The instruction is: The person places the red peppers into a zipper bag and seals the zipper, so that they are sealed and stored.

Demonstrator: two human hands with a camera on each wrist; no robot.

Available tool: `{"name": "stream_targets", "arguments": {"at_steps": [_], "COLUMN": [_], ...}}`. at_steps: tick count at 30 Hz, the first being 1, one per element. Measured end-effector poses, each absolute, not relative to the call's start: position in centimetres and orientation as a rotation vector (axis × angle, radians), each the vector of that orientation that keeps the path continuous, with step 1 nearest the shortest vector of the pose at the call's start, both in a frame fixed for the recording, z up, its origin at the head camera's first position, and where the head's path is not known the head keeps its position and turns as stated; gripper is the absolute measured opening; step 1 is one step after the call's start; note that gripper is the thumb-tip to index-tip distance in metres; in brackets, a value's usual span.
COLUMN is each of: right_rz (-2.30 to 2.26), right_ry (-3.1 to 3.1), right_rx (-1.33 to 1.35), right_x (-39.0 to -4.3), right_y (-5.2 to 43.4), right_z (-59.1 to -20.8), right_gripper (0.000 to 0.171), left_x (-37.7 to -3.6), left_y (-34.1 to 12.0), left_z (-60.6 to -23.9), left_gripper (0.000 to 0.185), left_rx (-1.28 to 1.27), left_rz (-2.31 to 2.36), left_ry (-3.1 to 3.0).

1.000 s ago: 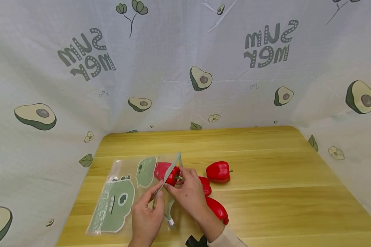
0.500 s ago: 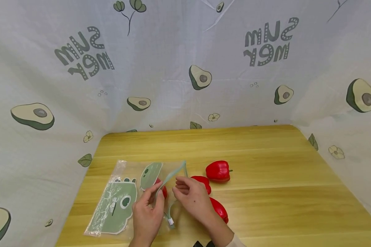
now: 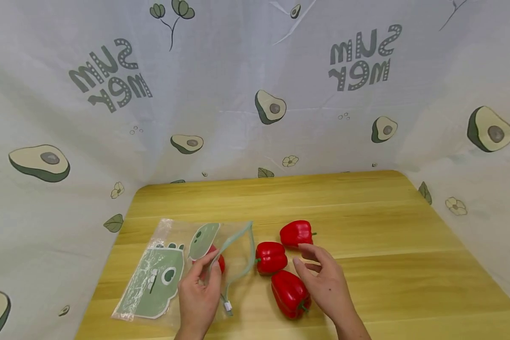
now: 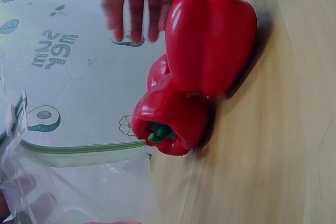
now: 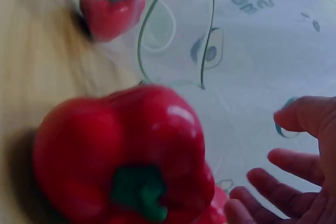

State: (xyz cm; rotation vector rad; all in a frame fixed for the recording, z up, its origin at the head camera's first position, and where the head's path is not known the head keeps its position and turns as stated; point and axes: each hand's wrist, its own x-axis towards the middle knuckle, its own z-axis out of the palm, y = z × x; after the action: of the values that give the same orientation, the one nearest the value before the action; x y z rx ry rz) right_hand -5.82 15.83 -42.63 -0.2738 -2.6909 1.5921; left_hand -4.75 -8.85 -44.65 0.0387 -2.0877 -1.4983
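Observation:
My left hand pinches the upper edge of a clear zip bag with a green monster print, keeping its mouth spread. Inside the bag lies a red bell pepper, partly hidden by the print and my fingers in the head view. My right hand holds nothing; its fingers are spread and loosely bent beside the nearest red bell pepper. Two more peppers lie just beyond: a middle pepper by the bag's mouth and a far pepper.
A white slider sits at the near end of the bag's zip strip. The wooden table extends to the right of my hands. A cloth printed with avocados hangs behind and at both sides.
My right hand let go of a pepper inside the bag, came out of its mouth and moved right, over to the loose peppers. My left hand keeps its hold on the bag.

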Motion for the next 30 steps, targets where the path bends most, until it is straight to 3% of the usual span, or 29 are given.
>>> {"name": "stream_targets", "arguments": {"at_steps": [16,30], "right_rz": [1.623,1.550], "right_ry": [-2.933,-3.010], "right_rx": [-0.569,-0.495], "right_x": [-2.3,-1.7], "right_y": [16.5,15.9], "right_z": [-46.7,-47.5], "right_gripper": [0.102,0.107], "left_x": [-4.8,-4.9], "left_y": [-8.7,-8.7], "left_z": [-44.6,-44.7], "left_gripper": [0.034,0.033], "left_rx": [0.031,0.062], "left_rz": [-1.497,-1.539], "left_ry": [-2.062,-2.063]}}
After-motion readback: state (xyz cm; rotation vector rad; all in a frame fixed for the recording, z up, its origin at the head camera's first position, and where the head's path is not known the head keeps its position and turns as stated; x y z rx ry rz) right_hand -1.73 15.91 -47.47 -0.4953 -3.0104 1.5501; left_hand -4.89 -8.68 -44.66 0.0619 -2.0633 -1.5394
